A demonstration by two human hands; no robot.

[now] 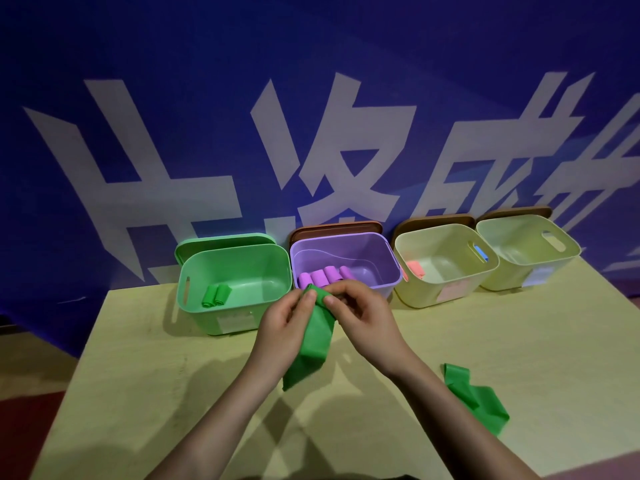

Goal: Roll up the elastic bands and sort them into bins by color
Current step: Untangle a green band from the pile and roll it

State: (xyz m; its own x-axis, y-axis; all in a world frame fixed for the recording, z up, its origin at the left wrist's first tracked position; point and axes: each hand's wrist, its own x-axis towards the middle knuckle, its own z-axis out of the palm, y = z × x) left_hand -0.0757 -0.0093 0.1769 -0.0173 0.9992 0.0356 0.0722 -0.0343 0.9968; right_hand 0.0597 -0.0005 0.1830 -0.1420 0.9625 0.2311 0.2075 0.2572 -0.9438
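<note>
Presently, fingers (310, 295) of left hand (287, 320) and right hand (356, 306): curled, pinching the top end of a green band (311, 344) from both sides, likely to start a tight first turn. Band: held raised just in front of the bins, its free length hanging down between the wrists toward the tabletop (173, 393), so it can be wound up from the top.

Second green band (474, 396): loose and crumpled on the tabletop at right, well apart from the hands, apparently awaiting its turn.

Green bin (239, 306): nearest the hands at left; two green rolls (216, 295) inside, so the probable home for this band.

Purple bin (381, 282): just behind the hands; purple rolls (325, 275) in a row.

Two pale bins (446, 292) at right: a pink roll (415, 268) in one; contents of the farther one unclear.

Lids: propped behind the bins against the blue wall.
</note>
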